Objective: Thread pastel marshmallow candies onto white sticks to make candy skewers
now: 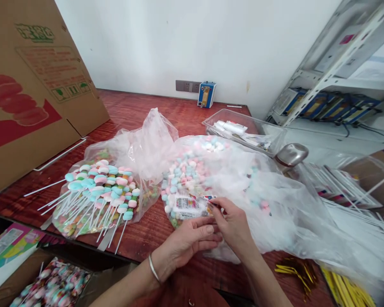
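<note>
My right hand [235,228] is closed in a pinch at the right corner of a small printed plastic packet [190,206]. The packet lies over a clear bag of pastel marshmallows [182,172]. Just below it, my left hand [192,242], with a silver bangle at the wrist, has its fingers stretched toward the right hand. I see nothing held in the left hand. To the left, a pile of marshmallow skewers [105,183] on white sticks rests on another clear bag, which holds colourful gummy candies [62,224].
A cardboard carton [35,85] stands at the left. Behind the bags is a clear plastic tray [217,117] with tubes. White sticks [361,221] and gold ties [297,270] lie at the right. An open box of wrapped candy [56,283] sits below the table edge.
</note>
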The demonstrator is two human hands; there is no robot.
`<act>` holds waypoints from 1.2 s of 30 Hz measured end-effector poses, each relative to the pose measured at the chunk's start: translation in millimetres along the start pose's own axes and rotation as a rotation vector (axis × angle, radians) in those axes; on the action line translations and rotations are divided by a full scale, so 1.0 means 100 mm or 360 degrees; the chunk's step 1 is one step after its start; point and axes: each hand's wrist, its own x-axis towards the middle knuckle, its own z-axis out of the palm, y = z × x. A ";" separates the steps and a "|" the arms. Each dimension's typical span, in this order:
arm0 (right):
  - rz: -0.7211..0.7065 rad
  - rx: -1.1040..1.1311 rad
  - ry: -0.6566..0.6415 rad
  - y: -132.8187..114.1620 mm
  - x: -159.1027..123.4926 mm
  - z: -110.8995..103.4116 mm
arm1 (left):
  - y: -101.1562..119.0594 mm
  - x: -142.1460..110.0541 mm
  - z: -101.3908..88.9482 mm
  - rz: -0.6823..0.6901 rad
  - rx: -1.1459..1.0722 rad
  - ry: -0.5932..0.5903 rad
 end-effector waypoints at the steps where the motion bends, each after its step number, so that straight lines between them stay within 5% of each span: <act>1: 0.0026 0.0177 -0.0039 -0.03 0.00 -0.04 | 0.00 0.02 0.03 0.0060 -0.0231 -0.0049; 5: 0.0122 0.0729 -0.0158 -0.08 0.00 -0.15 | 0.04 0.07 0.11 0.0376 -0.0666 0.0057; 9: 0.0156 0.0705 -0.0115 -0.09 -0.02 -0.17 | 0.12 0.10 0.13 0.0496 -0.0713 0.0382; 16: 0.0207 0.0658 0.0051 -0.13 -0.07 -0.06 | 0.25 0.02 0.17 0.0803 -0.0642 0.0467; 21: 0.0104 0.0665 0.0059 -0.21 -0.07 -0.05 | 0.30 -0.07 0.20 0.0687 -0.0335 0.0353; 25: -0.0068 0.0581 0.0039 -0.26 -0.08 -0.08 | 0.35 -0.07 0.20 0.0761 -0.0217 0.0605; 30: 0.0114 0.0557 0.0071 -0.30 -0.10 0.00 | 0.36 0.02 0.19 0.0889 -0.0284 0.0776; 36: 0.0181 0.0544 0.0133 -0.28 -0.10 0.12 | 0.27 0.10 0.14 0.0754 -0.0461 0.0893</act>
